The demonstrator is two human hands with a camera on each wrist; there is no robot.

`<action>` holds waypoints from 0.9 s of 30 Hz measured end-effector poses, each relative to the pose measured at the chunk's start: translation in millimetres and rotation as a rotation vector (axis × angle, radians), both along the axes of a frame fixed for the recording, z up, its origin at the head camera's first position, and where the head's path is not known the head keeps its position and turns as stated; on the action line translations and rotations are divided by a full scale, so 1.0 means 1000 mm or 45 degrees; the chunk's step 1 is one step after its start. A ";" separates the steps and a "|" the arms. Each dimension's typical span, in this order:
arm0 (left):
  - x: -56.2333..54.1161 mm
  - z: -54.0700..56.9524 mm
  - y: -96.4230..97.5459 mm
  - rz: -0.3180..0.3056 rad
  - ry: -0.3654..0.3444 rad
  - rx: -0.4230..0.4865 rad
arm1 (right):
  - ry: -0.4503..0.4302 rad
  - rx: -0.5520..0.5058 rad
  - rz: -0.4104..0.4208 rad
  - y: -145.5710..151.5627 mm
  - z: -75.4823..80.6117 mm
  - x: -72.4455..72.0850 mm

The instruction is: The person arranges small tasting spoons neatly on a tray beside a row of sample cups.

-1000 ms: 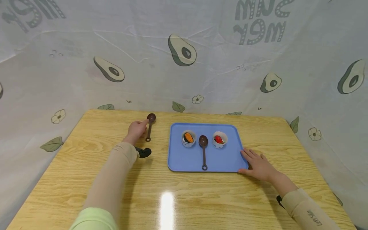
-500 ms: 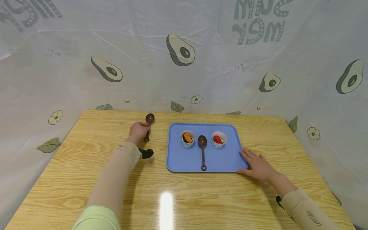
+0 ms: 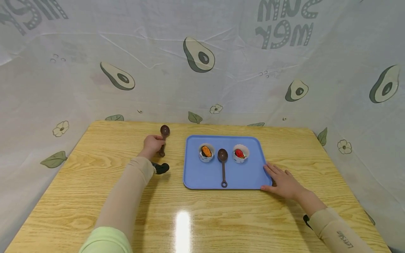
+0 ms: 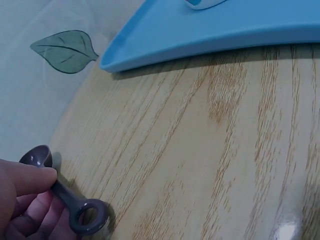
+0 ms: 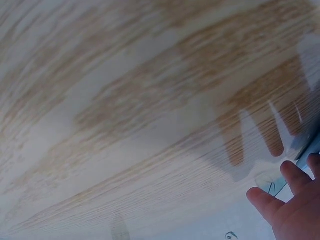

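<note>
At the table's back left, my left hand [image 3: 152, 144] pinches a dark brown spoon [image 3: 165, 130] by its handle. In the left wrist view the thumb lies across the spoon [image 4: 67, 197] below its bowl, and the ring end sticks out past the fingers. My right hand [image 3: 283, 181] rests with spread fingers on the right edge of the blue tray [image 3: 196, 177]. On that tray a second brown spoon [image 3: 223, 161] lies between two small white cups. The left cup [image 3: 206, 159] holds an orange and black piece [image 3: 206, 151]; the right cup [image 3: 240, 159] holds a red piece [image 3: 239, 153].
The tray stands on a wood-grain table [image 3: 215, 218]. A whitish cloth [image 3: 152, 88] printed with avocados and leaves hangs behind the table and at both sides. A black device [image 3: 161, 168] sits at the left wrist. Bright glare shows at the front of the tabletop.
My left hand has shifted from the spoon's bowl down onto its handle and now grips it there. The right hand stays at the tray's edge.
</note>
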State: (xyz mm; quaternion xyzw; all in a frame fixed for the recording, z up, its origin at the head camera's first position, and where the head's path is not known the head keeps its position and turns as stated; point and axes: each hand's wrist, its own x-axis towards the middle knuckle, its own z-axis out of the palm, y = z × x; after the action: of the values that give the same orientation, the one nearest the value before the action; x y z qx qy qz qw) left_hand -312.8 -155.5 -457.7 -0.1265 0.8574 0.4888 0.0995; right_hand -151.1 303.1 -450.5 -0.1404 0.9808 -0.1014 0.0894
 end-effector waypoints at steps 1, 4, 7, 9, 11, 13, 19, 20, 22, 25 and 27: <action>-0.002 -0.002 -0.001 0.009 -0.009 0.028 | -0.001 -0.002 0.000 0.000 0.000 0.000; -0.007 -0.009 -0.006 0.017 -0.004 0.115 | 0.001 -0.004 0.001 -0.001 0.000 0.000; -0.006 -0.008 -0.006 0.025 -0.021 0.183 | 0.009 0.001 0.005 -0.001 0.000 -0.001; -0.003 -0.002 -0.003 0.039 -0.064 0.208 | 0.016 0.002 0.011 -0.001 0.001 -0.001; 0.000 0.001 -0.002 0.043 -0.085 0.251 | 0.023 -0.001 0.020 0.000 0.002 -0.002; 0.001 0.002 -0.002 0.039 -0.105 0.295 | 0.017 -0.005 0.023 0.001 0.001 -0.002; 0.003 0.005 -0.007 -0.008 -0.107 0.410 | -0.024 -0.022 0.013 0.005 -0.001 -0.004; 0.004 0.006 -0.007 -0.007 -0.113 0.413 | -0.030 -0.028 0.008 0.005 -0.001 -0.004; 0.008 0.012 -0.005 0.009 -0.143 0.384 | -0.038 -0.036 0.006 0.006 -0.001 -0.005; 0.012 0.017 -0.004 0.020 -0.157 0.389 | -0.046 -0.045 0.008 0.006 -0.001 -0.005; 0.014 0.019 -0.003 0.025 -0.171 0.407 | -0.049 -0.049 0.011 0.006 -0.001 -0.005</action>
State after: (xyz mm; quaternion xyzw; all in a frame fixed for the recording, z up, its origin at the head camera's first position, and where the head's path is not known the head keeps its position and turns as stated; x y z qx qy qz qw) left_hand -298.3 -158.8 -438.3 -0.1497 0.7590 0.6103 0.1705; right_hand -156.2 308.8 -451.2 -0.1444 0.9762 -0.1225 0.1060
